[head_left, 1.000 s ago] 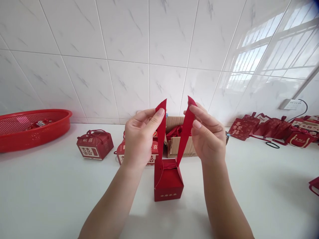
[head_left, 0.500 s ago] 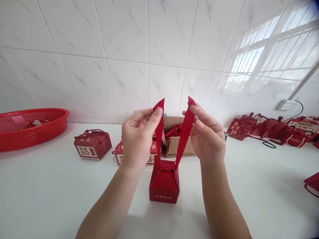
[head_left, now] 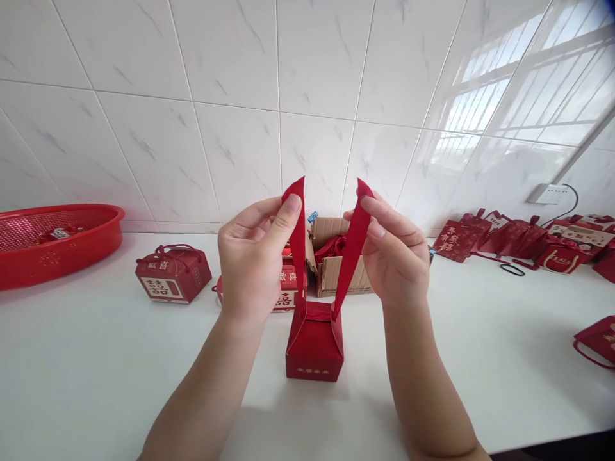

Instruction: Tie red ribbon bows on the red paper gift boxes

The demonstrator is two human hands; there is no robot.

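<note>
1. Now the left hand [head_left: 252,259] pinches the tip of the left ribbon strip [head_left: 298,246] between thumb and forefinger, and the right hand [head_left: 394,253] pinches the tip of the right ribbon strip [head_left: 350,253] the same way; both strips are drawn up taut and lean slightly apart at their pointed ends.
2. Compared with a second ago the grips are unchanged, but the hands and the small red box [head_left: 314,346] have shifted a little left and the strips stand further apart at the top. To my eye the pull is holding steady and the strips are not yet crossed or tied.
3. That box rests on the white desk [head_left: 96,378] near its front edge, midway along it, between the two forearms. It is deep red, roughly cubic, with a short line of gold print low on its front face; the strips rise from its upper left and right edges, and folded red flaps show between them.
4. Behind the hands, toward the back edge, sit an open cardboard carton [head_left: 336,266] with red pieces inside and two finished gift boxes [head_left: 173,272].
5. A red basket [head_left: 52,246] lies at the back left corner, and flat red bags [head_left: 519,240] lie along the back right.
</note>
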